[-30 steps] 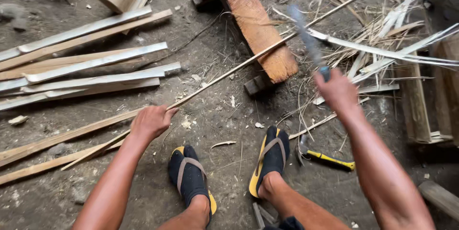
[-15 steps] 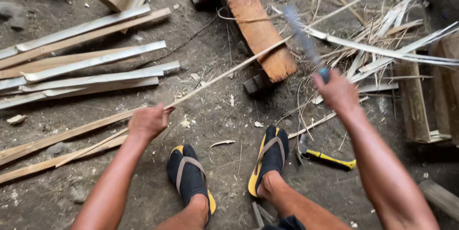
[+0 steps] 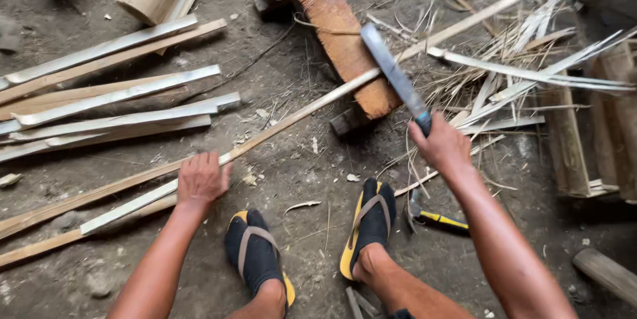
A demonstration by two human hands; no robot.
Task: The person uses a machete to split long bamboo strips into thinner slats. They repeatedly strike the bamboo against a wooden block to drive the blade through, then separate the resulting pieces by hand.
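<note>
My left hand [image 3: 201,180] pins the bamboo strip [image 3: 345,87] on the block [image 3: 338,34], my right hand [image 3: 441,146] clenches the knife [image 3: 395,77], blade set to split, needing a straight push

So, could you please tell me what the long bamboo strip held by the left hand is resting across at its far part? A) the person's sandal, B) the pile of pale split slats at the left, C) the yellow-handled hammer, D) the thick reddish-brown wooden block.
D: the long bamboo strip, gripped by the left hand, lies across the reddish-brown wooden block, where the right hand sets the machete blade against it.
</note>
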